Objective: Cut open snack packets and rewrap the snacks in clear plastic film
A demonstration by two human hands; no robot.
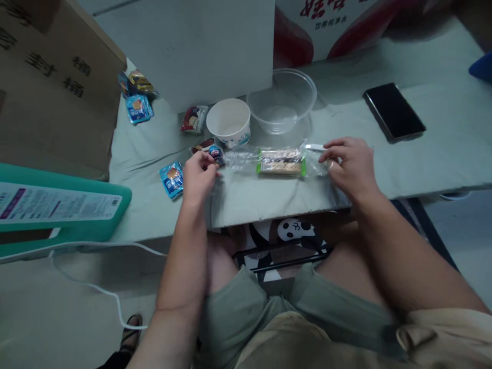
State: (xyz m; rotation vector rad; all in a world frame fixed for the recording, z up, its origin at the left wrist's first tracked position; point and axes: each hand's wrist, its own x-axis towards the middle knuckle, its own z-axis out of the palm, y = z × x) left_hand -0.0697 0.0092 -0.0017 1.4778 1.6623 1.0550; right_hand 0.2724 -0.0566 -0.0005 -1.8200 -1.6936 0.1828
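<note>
A clear plastic bag (242,160) stretches between my two hands just above the front of the table. Inside or under its film lies a pack of crackers (282,162) with bright green ends. My left hand (200,174) pinches the bag's left end, its fingers closed. On the other side my right hand (349,165) has thumb and fingers closed on the right end, near a small white strip (315,147). Beside my left hand lie a blue snack packet (172,180) and another packet (215,151), partly covered by the fingers.
Behind the bag stand a white paper bowl (229,123) and a clear plastic bowl (282,102). A red packet (194,119) and more blue packets (139,108) lie leftward. A phone (394,111) rests at right. Cardboard box (57,77) and green holder (111,205) bound the left.
</note>
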